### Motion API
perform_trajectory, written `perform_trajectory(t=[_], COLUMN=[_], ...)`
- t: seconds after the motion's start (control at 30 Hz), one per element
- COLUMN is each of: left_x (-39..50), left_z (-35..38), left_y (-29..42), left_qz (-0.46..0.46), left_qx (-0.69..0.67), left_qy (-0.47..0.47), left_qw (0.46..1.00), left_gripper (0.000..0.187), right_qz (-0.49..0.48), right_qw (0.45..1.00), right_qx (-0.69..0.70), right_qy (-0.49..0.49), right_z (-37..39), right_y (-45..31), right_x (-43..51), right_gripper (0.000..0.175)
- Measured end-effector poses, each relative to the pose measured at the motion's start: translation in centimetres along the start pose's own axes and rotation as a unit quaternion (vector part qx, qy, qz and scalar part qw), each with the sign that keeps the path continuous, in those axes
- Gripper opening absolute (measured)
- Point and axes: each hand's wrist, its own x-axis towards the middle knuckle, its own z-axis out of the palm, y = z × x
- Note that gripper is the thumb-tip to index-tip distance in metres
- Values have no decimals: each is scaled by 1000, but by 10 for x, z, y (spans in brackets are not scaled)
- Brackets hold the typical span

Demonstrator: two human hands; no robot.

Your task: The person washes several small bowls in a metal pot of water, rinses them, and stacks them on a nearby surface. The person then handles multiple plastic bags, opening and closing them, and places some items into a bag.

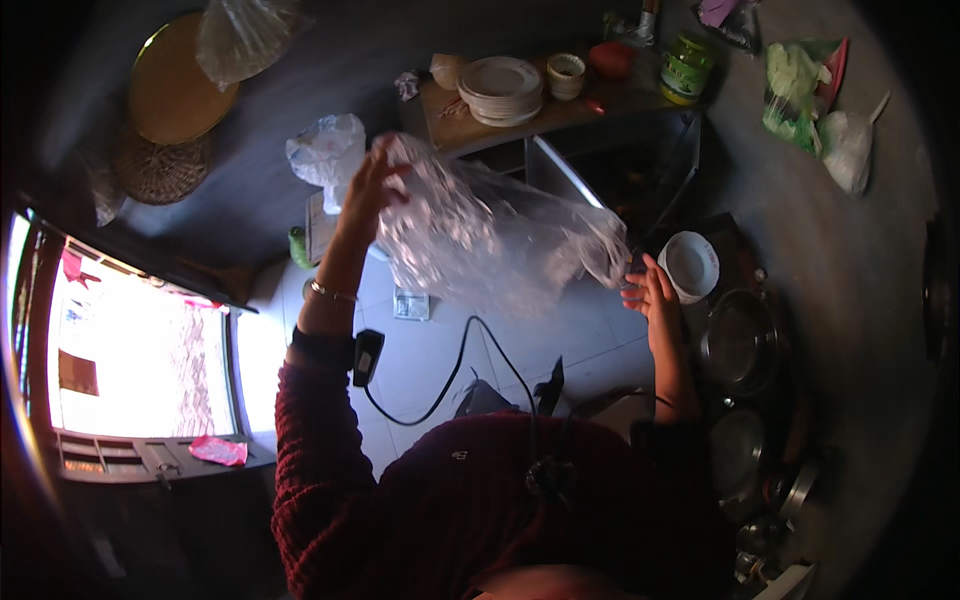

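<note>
A large clear plastic bag [495,232] is stretched in the air between my two hands. My left hand [377,180] is raised at the bag's left end, with the film against the fingertips and some fingers spread. My right hand [651,291] is at the narrow, bunched right end, its fingers partly spread; how firmly it grips the film cannot be told. Just right of that hand is a white bowl [690,266] with a scalloped rim. Behind the bag, part of the tiled floor and of a dark-framed cabinet is hidden.
A wooden shelf [465,139] ahead bears stacked white plates [501,86], small cups [565,75] and a green-labelled jar [684,71]. A white plastic bag [328,154] hangs at the left. Metal pans [739,341] line the right side. A black cable [450,382] hangs before me.
</note>
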Motion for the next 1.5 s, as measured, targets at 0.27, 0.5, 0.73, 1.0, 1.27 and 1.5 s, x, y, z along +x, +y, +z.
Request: perform_trajectory(t=[0.27,0.5,0.73,1.0,1.27,1.5], left_x=[288,454,431,465,348,198], left_z=[-25,-36,-56,-34,164,313], left_y=[45,96,62,-103,-181,-214], left_qz=[155,299,514,327,342,330], left_qx=[-32,-160,-134,126,265,274], left_qy=[143,100,16,-29,-103,-183], left_qw=[977,935,847,936,896,885], left_gripper=[51,48,40,34,42,51], right_qz=[118,197,139,172,160,137], right_qw=[955,871,882,842,763,619], right_qx=[-82,-71,-31,-15,88,83], right_qy=[258,445,450,511,620,769], right_z=[-27,42,105,142,175,268], right_y=[52,56,56,86,108,139], right_x=[-36,-115,-147,-213,-356,-524], right_gripper=[42,38,30,25,27,25])
